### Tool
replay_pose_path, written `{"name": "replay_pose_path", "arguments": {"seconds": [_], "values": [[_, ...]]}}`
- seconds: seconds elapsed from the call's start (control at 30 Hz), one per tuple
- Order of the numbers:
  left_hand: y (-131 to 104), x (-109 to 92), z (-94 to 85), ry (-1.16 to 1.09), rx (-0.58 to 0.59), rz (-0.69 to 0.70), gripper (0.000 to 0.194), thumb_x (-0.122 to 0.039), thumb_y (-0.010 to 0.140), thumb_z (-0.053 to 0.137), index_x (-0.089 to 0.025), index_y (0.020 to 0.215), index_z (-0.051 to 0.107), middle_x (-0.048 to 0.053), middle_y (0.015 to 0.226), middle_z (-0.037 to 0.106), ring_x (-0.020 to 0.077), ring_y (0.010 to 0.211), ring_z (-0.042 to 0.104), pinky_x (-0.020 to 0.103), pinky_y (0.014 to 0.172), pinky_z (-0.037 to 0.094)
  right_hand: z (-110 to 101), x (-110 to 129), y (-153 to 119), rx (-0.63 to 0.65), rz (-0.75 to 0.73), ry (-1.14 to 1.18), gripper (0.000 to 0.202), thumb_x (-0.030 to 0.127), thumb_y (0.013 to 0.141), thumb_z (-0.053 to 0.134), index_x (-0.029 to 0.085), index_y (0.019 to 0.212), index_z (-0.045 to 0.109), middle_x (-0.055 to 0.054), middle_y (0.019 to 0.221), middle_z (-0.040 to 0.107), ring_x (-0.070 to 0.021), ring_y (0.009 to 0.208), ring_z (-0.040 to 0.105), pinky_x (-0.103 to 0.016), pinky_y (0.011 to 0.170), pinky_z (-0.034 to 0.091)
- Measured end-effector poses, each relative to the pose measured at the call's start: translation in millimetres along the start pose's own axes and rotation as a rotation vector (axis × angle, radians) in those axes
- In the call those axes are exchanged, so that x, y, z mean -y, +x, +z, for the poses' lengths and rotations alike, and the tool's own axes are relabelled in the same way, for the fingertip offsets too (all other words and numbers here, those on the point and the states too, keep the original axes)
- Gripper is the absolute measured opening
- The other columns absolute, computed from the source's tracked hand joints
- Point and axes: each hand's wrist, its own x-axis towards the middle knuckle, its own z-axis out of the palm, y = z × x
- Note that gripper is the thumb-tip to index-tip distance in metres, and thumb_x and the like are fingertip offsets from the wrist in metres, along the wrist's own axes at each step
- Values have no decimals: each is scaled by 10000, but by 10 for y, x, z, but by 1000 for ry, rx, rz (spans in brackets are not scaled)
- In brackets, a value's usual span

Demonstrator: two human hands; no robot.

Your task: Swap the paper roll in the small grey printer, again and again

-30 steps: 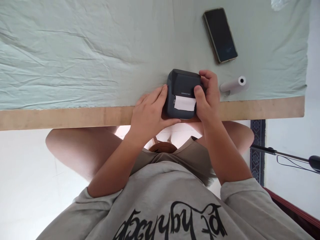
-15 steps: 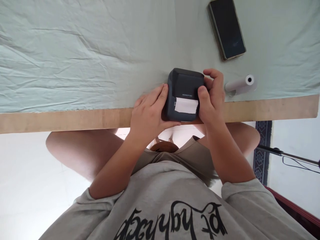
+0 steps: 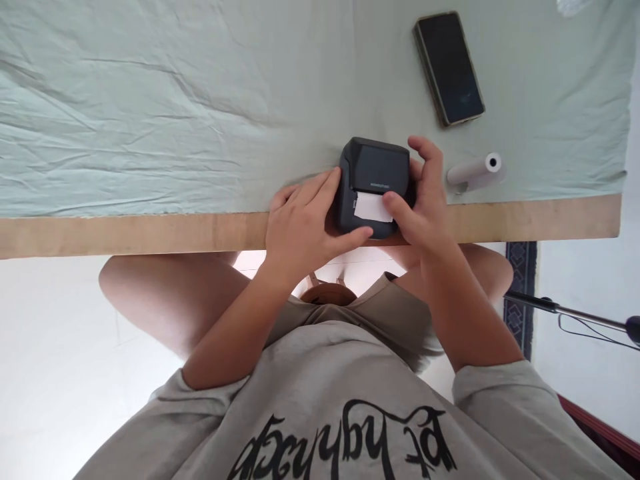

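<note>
Both my hands are gripping the dark, boxy plastic printer at the pale wooden table edge, left hand at its left side, right hand opposite. Right thumb is lying nearer, overlapping the white paper strip, which is extending leftward, long axis sideways.

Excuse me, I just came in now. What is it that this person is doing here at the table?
A person is holding what looks like a small dark printer at the near edge of the table. The left hand is against its left side; the right hand is at its right side, thumb over one end of the white paper strip showing at its front. A phone and a white roll lie to the right.
</note>
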Motion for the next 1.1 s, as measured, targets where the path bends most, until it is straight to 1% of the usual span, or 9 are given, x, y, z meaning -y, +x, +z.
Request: {"name": "replay_pose_path", "arguments": {"seconds": [0.13, 0.23, 0.33, 0.4, 0.53, 0.7, 0.9, 1.0, 1.1], "values": [[-17, -9, 12, -28, -34, 9, 703, -634, 963, 531, -198, 1514, 498, 111, 1527, 592, 321, 1380, 581, 441, 1200, 345, -106, -25, -13, -131, -60, -132, 646, 635, 843, 658, 327, 1375, 458, -79, 1354, 585, -308, 1275, 589, -570, 1072, 491], [-23, -5, 21, -38, -48, 33, 691, -610, 969, 519, -186, 1515, 500, 117, 1507, 609, 325, 1361, 594, 450, 1197, 349, -160, 112, 57, -227, 10, -185, 544, 630, 838, 687, 322, 1254, 519, -17, 923, 625, -241, 901, 661, -458, 825, 538], [-21, -2, 21, -45, -50, 38, 695, -599, 963, 524, -188, 1523, 498, 110, 1495, 619, 333, 1347, 601, 465, 1188, 358, -142, 322, 180, -266, 38, -144, 339, 556, 937, 598, 302, 1149, 527, 77, 582, 442, -163, 547, 514, -347, 602, 412], [-20, -2, 21, -43, -55, 37, 701, -586, 958, 533, -170, 1522, 505, 112, 1488, 624, 336, 1341, 604, 463, 1183, 363, -98, 430, 247, -312, 15, -160, 224, 479, 979, 555, 286, 1084, 514, 88, 536, 427, -154, 505, 489, -338, 583, 373], [-25, -4, 24, -33, -67, 34, 717, -587, 959, 529, -140, 1520, 509, 127, 1480, 629, 339, 1335, 605, 461, 1174, 373, -30, 492, 277, -376, 11, -162, 194, 339, 942, 598, 281, 1038, 440, 36, 736, 655, -148, 566, 557, -328, 565, 393], [-28, -7, 22, -36, -59, 42, 710, -593, 963, 529, -142, 1512, 518, 128, 1481, 627, 336, 1324, 609, 451, 1170, 373, -144, 519, 359, 14, 87, -445, 90, 258, 853, 657, 274, 906, 586, -2, 897, 749, -180, 661, 620, -392, 744, 489], [-30, -7, 8, -32, -44, 42, 702, -586, 984, 481, -143, 1529, 495, 136, 1494, 611, 336, 1344, 589, 453, 1182, 353, -338, 660, 662, 476, 69, -632, 304, 282, 820, 683, 311, 1121, 702, -36, 1073, 786, -299, 954, 690, -412, 753, 495], [-40, 6, -6, -60, -44, 55, 636, -529, 1066, 285, -146, 1526, 499, 122, 1495, 615, 297, 1352, 582, 431, 1169, 352, -388, 697, 707, 518, 35, -633, 328, 305, 809, 698, 305, 1137, 696, -40, 1051, 779, -278, 915, 680, -406, 755, 500], [-53, 22, -15, -106, -62, 74, 667, -479, 1098, 105, -157, 1518, 511, 103, 1474, 635, 257, 1348, 585, 400, 1153, 349, -407, 627, 604, 347, 34, -449, 410, 311, 764, 732, 308, 1166, 650, -32, 1063, 750, -189, 718, 619, -399, 735, 503]]}}
